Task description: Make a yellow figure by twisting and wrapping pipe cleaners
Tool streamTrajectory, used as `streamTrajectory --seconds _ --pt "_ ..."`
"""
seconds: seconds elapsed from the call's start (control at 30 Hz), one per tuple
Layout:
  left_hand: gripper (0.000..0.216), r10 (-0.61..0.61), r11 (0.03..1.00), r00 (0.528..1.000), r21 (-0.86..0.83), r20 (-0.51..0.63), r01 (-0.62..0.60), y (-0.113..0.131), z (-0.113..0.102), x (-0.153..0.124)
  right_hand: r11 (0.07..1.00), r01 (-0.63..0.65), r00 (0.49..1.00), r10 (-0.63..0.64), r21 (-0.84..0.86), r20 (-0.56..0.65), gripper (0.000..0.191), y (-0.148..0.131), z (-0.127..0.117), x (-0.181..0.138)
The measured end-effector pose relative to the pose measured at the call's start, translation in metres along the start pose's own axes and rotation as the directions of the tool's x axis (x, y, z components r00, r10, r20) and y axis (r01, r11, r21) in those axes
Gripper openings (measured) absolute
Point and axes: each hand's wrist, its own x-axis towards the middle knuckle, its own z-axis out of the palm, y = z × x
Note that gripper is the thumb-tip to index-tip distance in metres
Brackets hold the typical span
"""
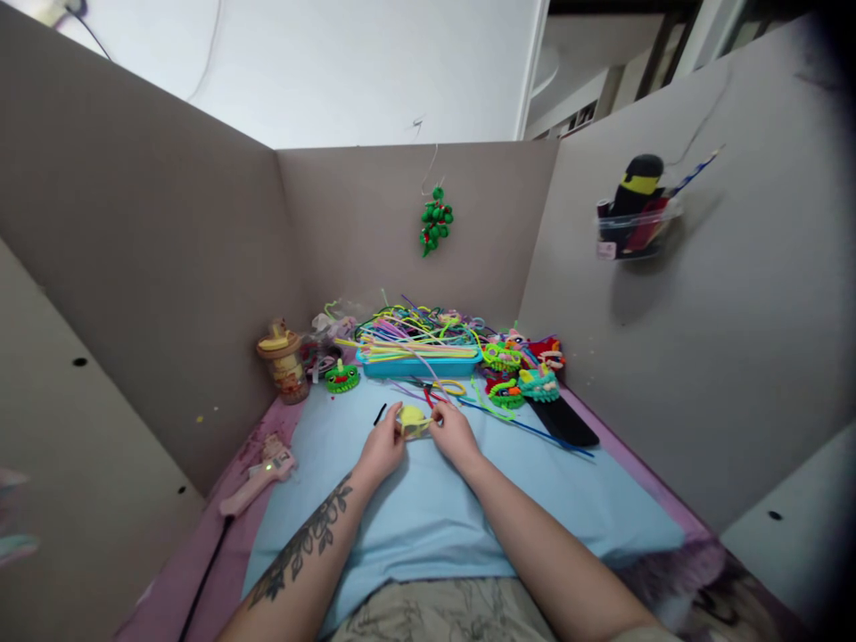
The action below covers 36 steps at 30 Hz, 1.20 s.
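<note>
My left hand (381, 448) and my right hand (453, 434) meet over the light blue mat (428, 508), both pinched on a small yellow fuzzy piece (413, 421) made of pipe cleaner. The fingers of each hand curl around its sides. A short black bit (379, 414) lies on the mat just left of my left hand. Red-handled scissors (432, 393) lie just beyond the yellow piece.
A blue tray (418, 364) with several coloured pipe cleaners stands at the back. Finished fuzzy figures (518, 374) sit to its right, a green one (341, 378) and a jar (284, 359) to its left. A pink glue gun (258, 481) lies left. Grey partition walls surround the desk.
</note>
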Motion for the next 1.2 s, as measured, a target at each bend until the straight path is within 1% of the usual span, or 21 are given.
streamTrajectory --seconds 0.13,0.3,0.4,0.5,0.6,0.67,0.73,0.83,1.0,1.1,1.2 --pt "0.065 -0.024 0.999 1.000 0.030 0.017 0.024 0.002 -0.001 -0.001 0.999 0.014 1.000 -0.013 -0.046 0.013 0.012 0.002 0.001 0.000" --pt "0.061 -0.029 0.994 0.999 0.106 0.044 0.024 0.006 -0.002 -0.002 0.994 -0.018 0.999 0.022 -0.108 0.030 0.012 0.001 0.001 0.000" --pt "0.060 -0.033 0.989 0.998 0.143 0.053 0.025 0.009 -0.002 -0.002 0.995 -0.038 0.999 0.041 -0.094 0.033 0.012 0.000 0.001 -0.001" --pt "0.060 -0.041 0.985 0.998 0.168 0.053 0.032 0.010 -0.002 -0.002 0.998 -0.064 0.997 0.064 0.000 0.032 0.010 0.000 0.001 0.000" --pt "0.060 -0.032 0.986 0.999 0.163 0.041 0.025 0.007 -0.001 -0.002 0.979 -0.141 0.990 0.138 0.147 0.027 0.006 0.002 0.003 0.002" --pt "0.059 -0.014 0.989 0.999 0.144 0.028 0.010 0.005 0.000 -0.002 0.935 -0.222 0.975 0.215 0.278 0.054 0.005 0.002 0.006 0.003" --pt "0.060 -0.003 0.992 1.000 0.123 0.021 0.001 0.003 0.001 -0.002 0.863 -0.295 0.955 0.277 0.411 0.105 0.005 0.002 0.008 0.003" --pt "0.061 -0.021 0.992 0.999 0.126 0.034 0.017 0.003 0.001 -0.001 0.776 -0.325 0.944 0.300 0.541 0.137 0.009 0.000 0.011 0.003" --pt "0.065 -0.061 0.982 0.996 0.184 0.062 0.048 0.006 0.000 0.000 0.744 -0.309 0.944 0.315 0.593 0.097 0.011 -0.002 0.010 0.003" --pt "0.067 -0.050 0.975 0.997 0.217 0.063 0.036 0.004 0.000 0.000 0.712 -0.307 0.942 0.319 0.631 0.099 0.013 -0.004 0.010 0.003" --pt "0.064 -0.019 0.977 0.999 0.215 0.036 0.011 0.002 0.002 0.000 0.690 -0.305 0.942 0.322 0.656 0.099 0.014 -0.006 0.010 0.003"
